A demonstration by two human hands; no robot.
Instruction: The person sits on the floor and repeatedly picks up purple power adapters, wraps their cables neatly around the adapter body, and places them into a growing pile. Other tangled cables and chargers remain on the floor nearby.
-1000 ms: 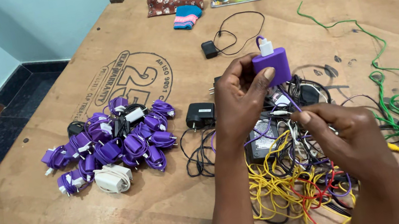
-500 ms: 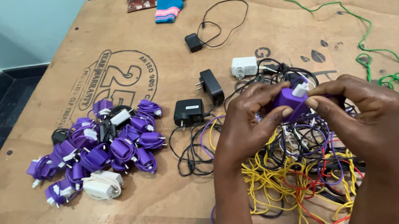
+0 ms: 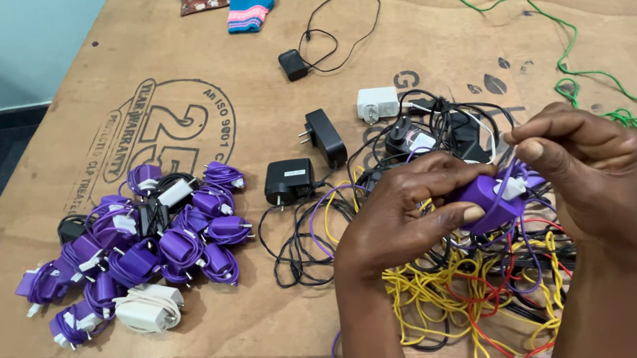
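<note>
Wrapping goes on: my left hand [image 3: 405, 221] grips a purple charger [image 3: 489, 202], right hand [image 3: 590, 164] pinches its purple cable [image 3: 508, 173]; bundled chargers [image 3: 139, 248] lie centre-left, tangled wires [image 3: 469, 283] remain.

Single head-worn camera, positioned above the plywood table [image 3: 414, 30], faces steeply downward and forward; both hands sit close, low in frame.
</note>
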